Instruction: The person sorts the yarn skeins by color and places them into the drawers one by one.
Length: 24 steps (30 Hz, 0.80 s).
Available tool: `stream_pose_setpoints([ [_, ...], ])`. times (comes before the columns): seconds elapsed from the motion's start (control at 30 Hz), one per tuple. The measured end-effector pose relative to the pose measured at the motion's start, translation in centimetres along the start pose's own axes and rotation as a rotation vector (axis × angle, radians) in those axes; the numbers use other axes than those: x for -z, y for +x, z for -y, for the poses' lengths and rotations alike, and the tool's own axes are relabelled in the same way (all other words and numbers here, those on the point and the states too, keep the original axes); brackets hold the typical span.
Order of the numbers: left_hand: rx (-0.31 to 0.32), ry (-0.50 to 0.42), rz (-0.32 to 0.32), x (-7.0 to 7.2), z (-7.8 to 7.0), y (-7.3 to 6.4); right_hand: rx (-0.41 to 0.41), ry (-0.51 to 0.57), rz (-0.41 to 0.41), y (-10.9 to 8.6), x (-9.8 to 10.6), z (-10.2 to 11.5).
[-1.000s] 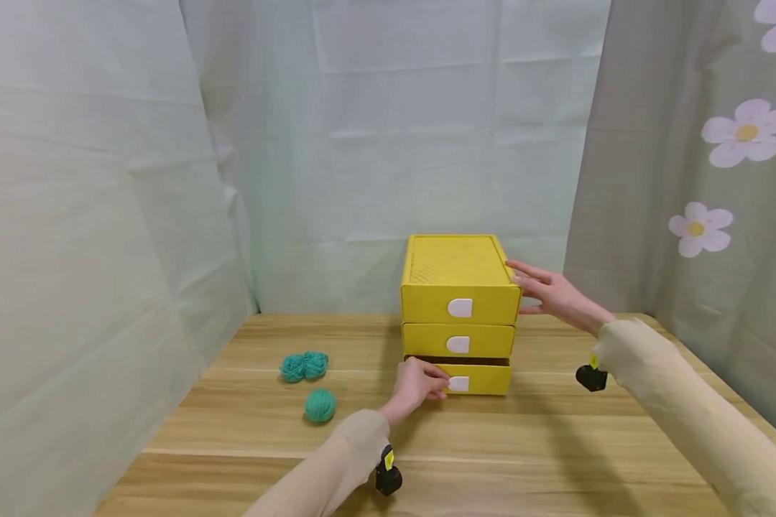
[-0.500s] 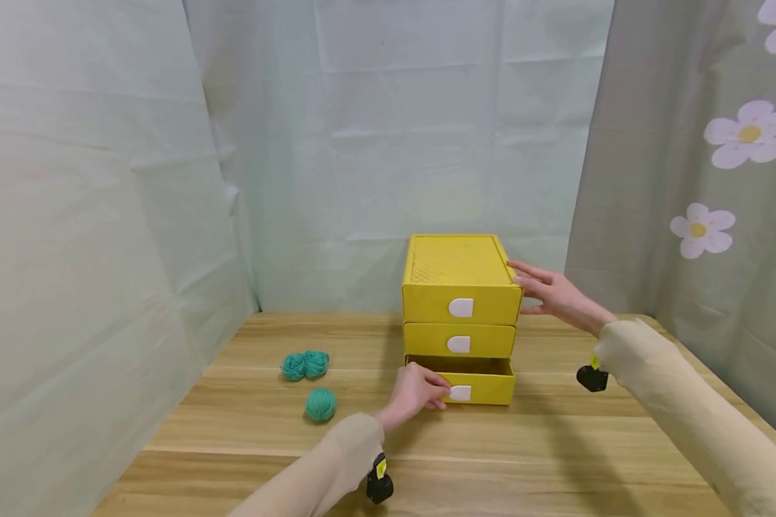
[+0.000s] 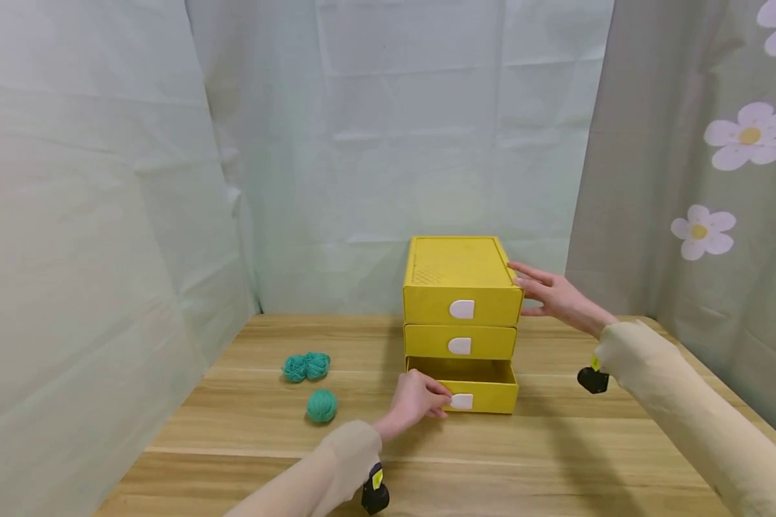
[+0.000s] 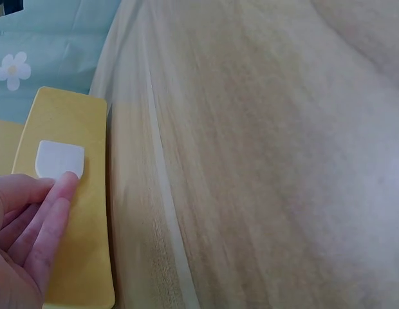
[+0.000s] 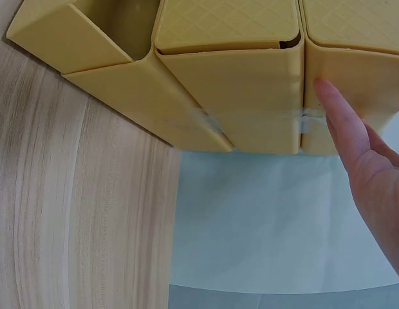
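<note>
A yellow drawer unit (image 3: pixel 462 262) with three stacked tiers stands toward the back of the table. Its bottom drawer (image 3: pixel 491 397) is pulled partway out, and the part of its inside that shows holds nothing. My left hand (image 3: pixel 416 396) pinches the white handle (image 4: pixel 60 159) of that drawer between thumb and fingers. My right hand (image 3: pixel 556 296) rests on the right side of the top tier. In the right wrist view, the fingers (image 5: pixel 344 119) lie fairly straight along the yellow side wall. The middle and top drawers are closed.
A teal yarn skein (image 3: pixel 306 367) and a teal yarn ball (image 3: pixel 322 406) lie on the wooden table (image 3: pixel 252 438), left of my left hand. Pale curtains (image 3: pixel 375 143) hang behind and at both sides, the right one printed with white flowers.
The bottom drawer has slid out toward me, from a narrow gap to a wide one, with my left hand on its handle. My right hand has stayed at the unit's side.
</note>
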<state>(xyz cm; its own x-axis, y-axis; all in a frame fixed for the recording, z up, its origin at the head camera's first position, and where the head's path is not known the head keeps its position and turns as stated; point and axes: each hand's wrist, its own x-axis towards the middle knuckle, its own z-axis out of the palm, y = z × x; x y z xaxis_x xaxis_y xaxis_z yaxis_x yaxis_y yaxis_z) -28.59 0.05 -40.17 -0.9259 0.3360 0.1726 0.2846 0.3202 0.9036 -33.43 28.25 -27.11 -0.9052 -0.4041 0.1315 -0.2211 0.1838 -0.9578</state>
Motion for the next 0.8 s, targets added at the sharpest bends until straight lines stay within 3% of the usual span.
stream_pose_setpoints([
  [0.8,0.0,0.008,-0.002,-0.1,-0.26,-1.05,0.013,-0.019,0.005,0.11,0.01,-0.12],
])
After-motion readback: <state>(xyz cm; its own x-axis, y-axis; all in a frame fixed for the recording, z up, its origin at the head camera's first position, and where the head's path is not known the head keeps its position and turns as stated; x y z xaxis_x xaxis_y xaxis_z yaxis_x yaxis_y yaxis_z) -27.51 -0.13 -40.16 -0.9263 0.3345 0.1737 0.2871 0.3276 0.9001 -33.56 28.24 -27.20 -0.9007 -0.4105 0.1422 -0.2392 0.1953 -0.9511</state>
